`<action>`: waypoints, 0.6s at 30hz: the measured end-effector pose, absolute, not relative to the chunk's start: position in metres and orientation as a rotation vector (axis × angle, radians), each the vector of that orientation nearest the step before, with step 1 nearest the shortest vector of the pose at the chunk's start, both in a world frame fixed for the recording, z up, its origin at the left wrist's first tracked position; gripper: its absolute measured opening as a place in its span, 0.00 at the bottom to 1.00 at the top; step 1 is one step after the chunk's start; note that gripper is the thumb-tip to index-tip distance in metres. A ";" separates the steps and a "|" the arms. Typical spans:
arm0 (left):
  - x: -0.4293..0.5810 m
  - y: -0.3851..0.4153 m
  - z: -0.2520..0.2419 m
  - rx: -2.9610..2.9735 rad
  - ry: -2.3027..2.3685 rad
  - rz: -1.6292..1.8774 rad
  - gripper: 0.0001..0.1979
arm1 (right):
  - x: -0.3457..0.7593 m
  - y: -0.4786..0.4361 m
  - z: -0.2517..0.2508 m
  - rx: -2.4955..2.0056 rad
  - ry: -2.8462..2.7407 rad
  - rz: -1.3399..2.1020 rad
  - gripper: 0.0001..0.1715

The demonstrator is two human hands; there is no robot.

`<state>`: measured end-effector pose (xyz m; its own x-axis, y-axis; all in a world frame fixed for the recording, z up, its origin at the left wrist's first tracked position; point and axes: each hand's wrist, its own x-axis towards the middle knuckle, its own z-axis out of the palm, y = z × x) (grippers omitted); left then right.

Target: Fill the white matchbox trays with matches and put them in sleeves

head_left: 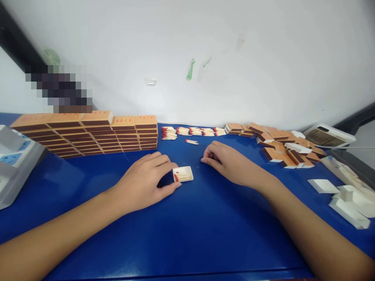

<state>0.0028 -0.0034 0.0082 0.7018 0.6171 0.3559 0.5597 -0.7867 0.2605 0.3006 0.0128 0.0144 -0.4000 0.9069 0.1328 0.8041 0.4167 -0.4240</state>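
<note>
A white matchbox tray [186, 170] lies on the blue table with several red-tipped matches [184, 177] along its near side. My left hand [149, 179] grips the tray's left end between thumb and fingers. To the right of it, my right hand [224, 160] is held over the table, fingers curled in towards the thumb; whether anything tiny is between them is hidden. A few loose matches [191, 142] lie just beyond, between the two hands. Behind those, a row of match bundles [196, 131] runs along the wall.
Stacked matchboxes [123, 134] form a wall at the left back. A jumbled heap of matchboxes [278, 142] sits at the right back, beside a phone-like object [329, 136]. White empty trays [350, 210] lie far right. A grey-white container [17, 171] stands at the left edge.
</note>
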 end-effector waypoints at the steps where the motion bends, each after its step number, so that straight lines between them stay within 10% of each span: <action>1: 0.003 -0.003 0.008 2.776 0.962 0.651 0.15 | 0.298 0.012 0.016 -1.456 -2.313 0.419 0.12; 18: 0.003 -0.004 0.008 2.753 0.973 0.675 0.13 | 0.246 -0.009 0.013 -1.268 -1.805 0.859 0.08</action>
